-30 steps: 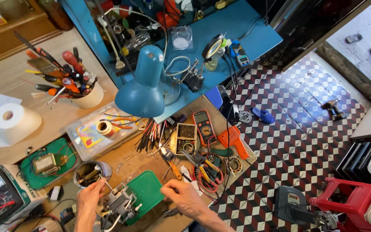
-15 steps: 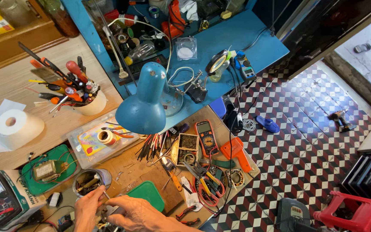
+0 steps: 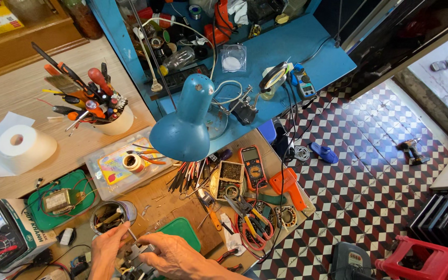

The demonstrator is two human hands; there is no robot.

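A cluttered wooden workbench (image 3: 146,199) is carrying a roll of tissue (image 3: 19,148), a cup of screwdrivers (image 3: 111,120), a clear plastic case (image 3: 111,167), 1 orange multimeter (image 3: 252,167), a green lid (image 3: 182,231) and loose pliers (image 3: 252,220). A blue desk lamp (image 3: 182,129) is leaning over it.

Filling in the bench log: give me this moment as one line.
left hand: on small metal part | right hand: on same part | nearby: green mat, round tin, blue lamp
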